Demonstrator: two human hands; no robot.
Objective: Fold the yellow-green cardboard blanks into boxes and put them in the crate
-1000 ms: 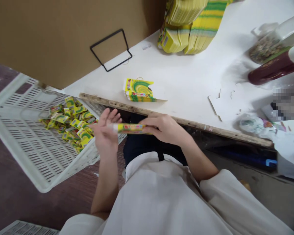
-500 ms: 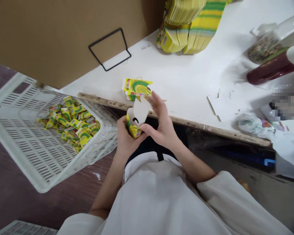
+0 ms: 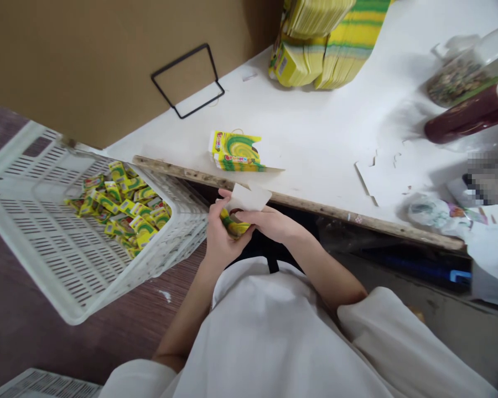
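Observation:
Between my hands, just in front of the table edge, is a small yellow and green printed carton (image 3: 234,227) with its white inner flap (image 3: 249,198) standing up. My left hand (image 3: 223,235) wraps round the carton from the left. From the right, my right hand (image 3: 268,222) is closed on it, thumb across its top by the flap and the other fingers mostly hidden behind. A short stack of flat yellow and green cartons (image 3: 236,150) lies on the table just beyond my hands.
At left, a white plastic crate (image 3: 72,315) holds many small filled cartons (image 3: 126,204). Bundled flat cartons (image 3: 340,50) stand at the back, beside a brown board (image 3: 87,66) with a black wire frame (image 3: 186,81). A dark red cylinder (image 3: 465,119) and a jar (image 3: 456,83) lie at right.
My right hand has come down from its raised, spread position and closed onto the carton. The flap has tipped over to the right, and my left hand has shifted slightly right.

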